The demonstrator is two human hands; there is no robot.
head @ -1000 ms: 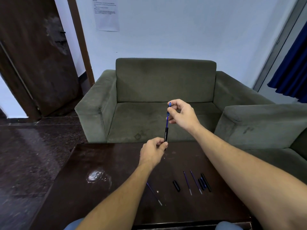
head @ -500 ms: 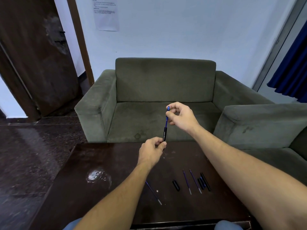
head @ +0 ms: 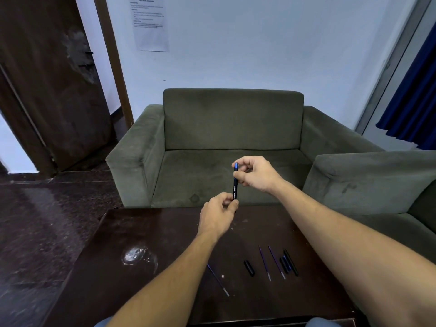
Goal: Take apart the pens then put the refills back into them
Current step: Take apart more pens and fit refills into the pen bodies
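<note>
I hold a black pen barrel (head: pixel 235 188) upright above the far edge of the dark wooden table (head: pixel 146 232). My left hand (head: pixel 218 214) pinches its lower end. My right hand (head: pixel 256 173) grips its upper end, where only a short blue tip of the refill (head: pixel 236 165) shows. On the table lie two loose blue refills (head: pixel 264 261) (head: pixel 276 261), a third refill (head: pixel 217 279) near my left forearm, a short black cap (head: pixel 249 268), and a cluster of black and blue pen parts (head: pixel 289 263).
A green sofa (head: pixel 232 128) stands just beyond the table, with a second green sofa arm (head: pixel 368 175) at the right. A pale smudge (head: pixel 138 256) marks the table's left half. A dark door (head: pixel 47 79) is at the far left.
My right hand has come down toward my left hand, and the blue refill has slid into the black barrel until only its tip shows.
</note>
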